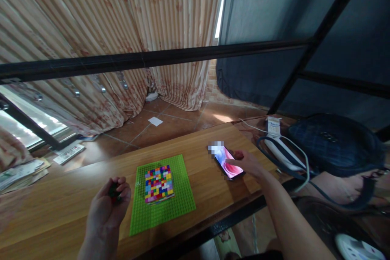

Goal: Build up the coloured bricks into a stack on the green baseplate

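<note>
My left hand [110, 203] is palm up over the wooden table, its fingers curled round small toy bricks [114, 191], of which dark green and a bit of red show. Just right of it lies a green baseplate [184, 187], bearing a block of many-coloured toy bricks [159, 183]. My right hand [248, 163] is over a phone [227, 158] with a lit pink and blue screen. One digit reaches onto the screen, while another, reddish at its end, stands apart from it; the remaining fingers are partly hidden.
The wooden table [91, 174] is long and narrow. A dark blue bag [335, 142] and a white cable [304, 152] are at its right end. Papers [22, 172] lie at the far left. A black metal bar [183, 55] crosses before the curtains [91, 16].
</note>
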{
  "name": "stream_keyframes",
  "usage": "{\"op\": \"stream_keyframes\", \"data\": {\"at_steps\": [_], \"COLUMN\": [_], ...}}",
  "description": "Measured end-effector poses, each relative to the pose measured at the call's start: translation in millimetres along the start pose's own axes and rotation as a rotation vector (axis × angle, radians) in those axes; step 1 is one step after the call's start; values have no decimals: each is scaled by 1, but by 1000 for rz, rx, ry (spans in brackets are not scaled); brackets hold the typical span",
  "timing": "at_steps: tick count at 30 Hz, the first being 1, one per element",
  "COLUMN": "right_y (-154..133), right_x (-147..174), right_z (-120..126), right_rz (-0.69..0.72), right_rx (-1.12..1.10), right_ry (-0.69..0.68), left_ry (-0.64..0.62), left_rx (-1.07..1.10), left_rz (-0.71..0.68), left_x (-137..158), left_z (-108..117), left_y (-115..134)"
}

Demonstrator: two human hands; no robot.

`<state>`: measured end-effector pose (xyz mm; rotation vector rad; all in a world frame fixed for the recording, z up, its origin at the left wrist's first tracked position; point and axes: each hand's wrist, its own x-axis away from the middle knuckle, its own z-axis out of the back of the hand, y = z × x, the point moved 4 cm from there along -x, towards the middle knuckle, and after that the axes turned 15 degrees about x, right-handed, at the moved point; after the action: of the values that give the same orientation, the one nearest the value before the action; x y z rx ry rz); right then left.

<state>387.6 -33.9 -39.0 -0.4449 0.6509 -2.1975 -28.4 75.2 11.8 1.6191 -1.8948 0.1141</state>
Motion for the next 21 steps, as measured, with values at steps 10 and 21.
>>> {"op": "stream_keyframes", "data": {"at_steps": [10, 21], "right_y": [12, -9], "right_x": [-11, -5], "right_z": [-6, 13], "right_rz": [-105, -175], "right_rx": [-28, -57], "right_ry": [-18, 487], "left_ry": [-4, -10], "left_rx": [-24, -65], "left_rz": [-5, 7], "left_x": [-4, -2], "left_z": [1, 1], "left_y": [-1, -16]}}
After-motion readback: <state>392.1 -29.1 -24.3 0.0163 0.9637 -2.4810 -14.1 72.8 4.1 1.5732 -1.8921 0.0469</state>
